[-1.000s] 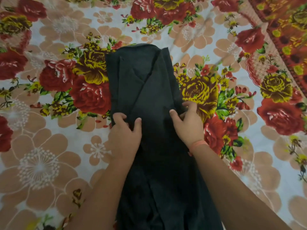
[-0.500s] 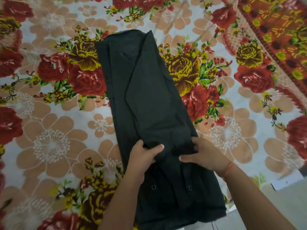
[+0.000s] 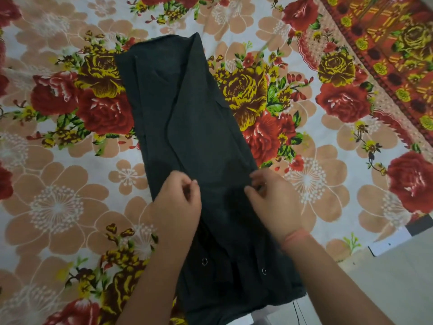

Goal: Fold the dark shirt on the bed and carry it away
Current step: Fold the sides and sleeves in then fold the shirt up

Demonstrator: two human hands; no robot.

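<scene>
1. Where the floral bedsheet (image 3: 70,207) is spread over the bed, a dark shirt (image 3: 187,127) is laid as a long narrow strip, running from about 12 o'clock down to 6 o'clock.
2. Its near end is draped over the bed's edge, and two metal snaps (image 3: 204,261) are seen there.
3. The left hand (image 3: 178,200) is pinched on the cloth at the strip's middle.
4. The right hand (image 3: 271,198), at 3 o'clock of the left, is pinched on the shirt's right edge.
5. An orange wrist thread (image 3: 295,236) is worn on the right arm.
</scene>
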